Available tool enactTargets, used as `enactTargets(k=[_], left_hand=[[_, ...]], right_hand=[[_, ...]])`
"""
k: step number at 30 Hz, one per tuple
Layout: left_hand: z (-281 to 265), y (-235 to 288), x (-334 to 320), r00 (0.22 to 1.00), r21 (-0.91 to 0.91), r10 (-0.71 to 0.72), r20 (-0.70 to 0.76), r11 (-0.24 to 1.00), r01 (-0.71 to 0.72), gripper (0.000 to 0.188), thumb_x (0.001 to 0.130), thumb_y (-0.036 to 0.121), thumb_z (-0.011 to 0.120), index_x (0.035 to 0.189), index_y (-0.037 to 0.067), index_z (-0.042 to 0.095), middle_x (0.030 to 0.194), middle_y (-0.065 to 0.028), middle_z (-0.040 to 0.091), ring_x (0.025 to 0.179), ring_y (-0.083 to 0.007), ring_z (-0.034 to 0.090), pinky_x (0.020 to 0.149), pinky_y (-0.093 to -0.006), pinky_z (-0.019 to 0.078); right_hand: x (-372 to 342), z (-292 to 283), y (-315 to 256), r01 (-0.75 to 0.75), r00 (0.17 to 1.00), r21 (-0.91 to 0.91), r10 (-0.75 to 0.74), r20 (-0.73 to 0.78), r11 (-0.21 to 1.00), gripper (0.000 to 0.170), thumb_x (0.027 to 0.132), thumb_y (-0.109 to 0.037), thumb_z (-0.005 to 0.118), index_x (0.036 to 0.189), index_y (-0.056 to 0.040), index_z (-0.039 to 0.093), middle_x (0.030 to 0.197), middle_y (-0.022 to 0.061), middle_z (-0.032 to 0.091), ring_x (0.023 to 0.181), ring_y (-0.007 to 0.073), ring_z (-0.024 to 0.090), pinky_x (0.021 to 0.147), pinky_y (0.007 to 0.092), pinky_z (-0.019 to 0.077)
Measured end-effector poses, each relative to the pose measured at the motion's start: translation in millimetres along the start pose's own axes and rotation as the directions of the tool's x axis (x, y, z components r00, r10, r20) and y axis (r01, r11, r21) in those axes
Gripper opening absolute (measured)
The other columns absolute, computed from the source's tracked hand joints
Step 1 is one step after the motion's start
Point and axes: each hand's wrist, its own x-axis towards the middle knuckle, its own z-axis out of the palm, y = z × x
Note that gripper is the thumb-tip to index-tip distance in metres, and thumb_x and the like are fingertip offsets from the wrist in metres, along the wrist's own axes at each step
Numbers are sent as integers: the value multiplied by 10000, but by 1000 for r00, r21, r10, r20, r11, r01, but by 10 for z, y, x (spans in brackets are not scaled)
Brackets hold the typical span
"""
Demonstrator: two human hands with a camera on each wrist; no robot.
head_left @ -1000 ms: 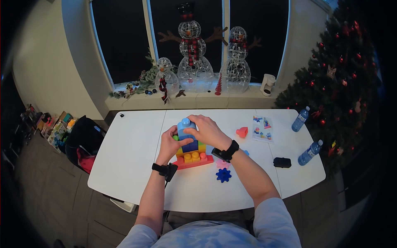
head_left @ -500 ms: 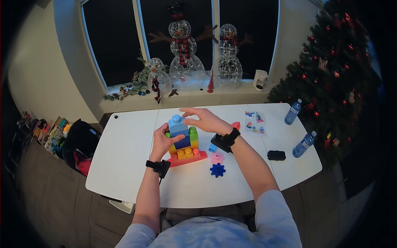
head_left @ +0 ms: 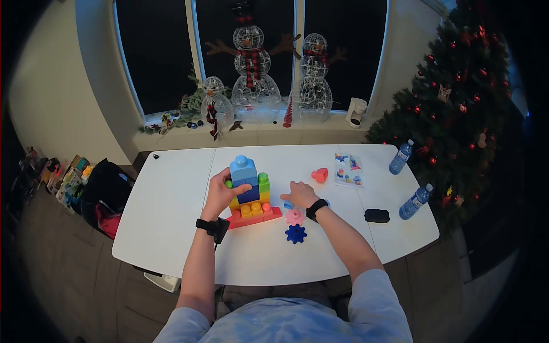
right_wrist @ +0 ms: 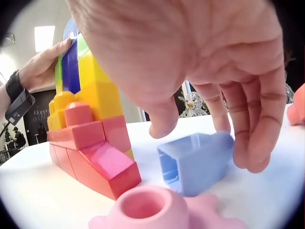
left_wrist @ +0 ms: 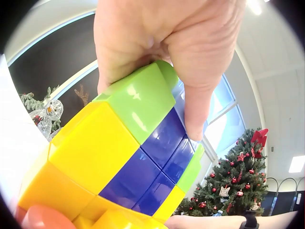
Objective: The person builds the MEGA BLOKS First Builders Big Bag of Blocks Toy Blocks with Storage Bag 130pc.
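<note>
In the head view, a building-block structure stands on the table with a coral base, yellow and green sides, and a dark blue middle. A light blue block tops it. My left hand grips its upper left side, thumb across the front near the green block. My right hand hovers low over a loose light blue block lying on its side. In the right wrist view the thumb stands apart from this block, while the fingertips reach down around its studded end.
Nearer me lie a pink gear and a dark blue gear. Farther right are a coral block, a picture sheet, a black case and two water bottles. A windowsill with wire snowmen runs behind the table.
My right hand has left the top of the structure and come down to the right, over the loose light blue block. My left hand keeps its grip on the structure.
</note>
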Motion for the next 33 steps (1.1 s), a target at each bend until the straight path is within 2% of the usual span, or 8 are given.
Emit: enactTargets(k=[6,8,10,12,14,17,21,33], left_hand=[[11,-1,-41,1000,75,-8,1,997,8,484,708,132,937,1112,2,704,973,-88,750,869,-159,671,846,-329,544],[11,12,-37,1000,78,2,-7,997,-1,495,694,137,941,1102,-8,701,972,-106,750,858,-178,681,833,-337,548],[19,33,-53,1000,32,1,-13,999,0,511,692,132,939,1123,-6,702,983,-108,752,873,-182,683,843,-340,546],[7,29,-52,1000,49,-10,-9,999,11,515,692,127,937,1131,-4,702,988,-107,752,882,-181,683,850,-340,545],[4,21,-45,1000,64,-21,1,998,21,519,693,122,935,1140,-2,703,993,-106,752,891,-181,684,856,-339,543],[11,13,-37,1000,58,-30,6,998,29,525,696,122,932,1150,-1,699,1003,-104,752,900,-183,685,866,-341,540],[18,-32,-34,1000,0,-21,21,1000,21,538,693,119,928,1161,-4,692,1006,-103,749,913,-185,682,873,-340,537],[-1,4,-29,999,62,0,40,998,-2,478,723,95,918,1124,-8,680,1016,-71,746,925,-148,691,862,-322,560]], right_hand=[[153,180,-13,-44,997,-113,52,64,993,436,829,-337,758,1104,-6,689,1086,222,727,1023,385,714,886,472,585],[163,-70,-66,-61,992,-33,57,-116,998,407,835,-277,735,1150,-26,675,1063,218,734,998,376,723,859,473,589],[92,-569,-255,27,941,198,42,-336,980,440,846,-259,752,1215,-47,641,1051,207,735,963,358,732,828,446,591],[67,-1013,-479,349,842,420,-84,-533,838,454,859,-221,767,1250,-55,606,999,163,732,893,309,736,795,398,584],[59,-1300,-783,577,801,663,-172,-573,477,438,862,-177,775,1242,-47,601,976,132,716,833,257,713,781,362,571],[-84,-1543,-1242,665,747,650,-334,-575,368,422,852,-148,772,1224,-43,603,976,114,700,840,224,687,787,356,561],[-87,-1472,-1426,633,774,553,-458,-437,543,436,840,-84,775,1243,-54,611,1012,100,702,935,199,702,871,341,564],[-75,-1326,-1389,662,749,514,-480,-457,545,432,835,-106,778,1229,-42,614,1032,108,708,977,252,696,917,376,546]])
